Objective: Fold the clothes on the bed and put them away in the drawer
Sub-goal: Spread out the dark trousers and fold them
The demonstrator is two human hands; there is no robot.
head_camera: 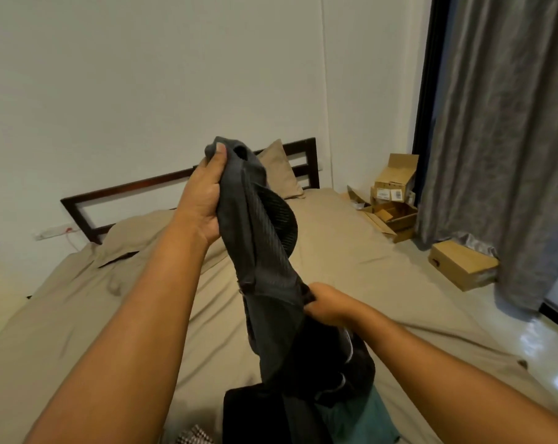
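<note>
The left hand (204,193) is gripping the top of a dark garment (261,251) over the bed (351,257), the right hand (327,304) is pinching it lower down, and folding is seemingly only beginning, with more clothes (248,411) lying near.

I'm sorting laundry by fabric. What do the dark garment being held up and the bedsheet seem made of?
Dark garment: likely a soft knit, matte charcoal, with ribbed lines and limp drape. Bedsheet: probably woven cotton or a blend, matte beige, with fine creases.
</note>
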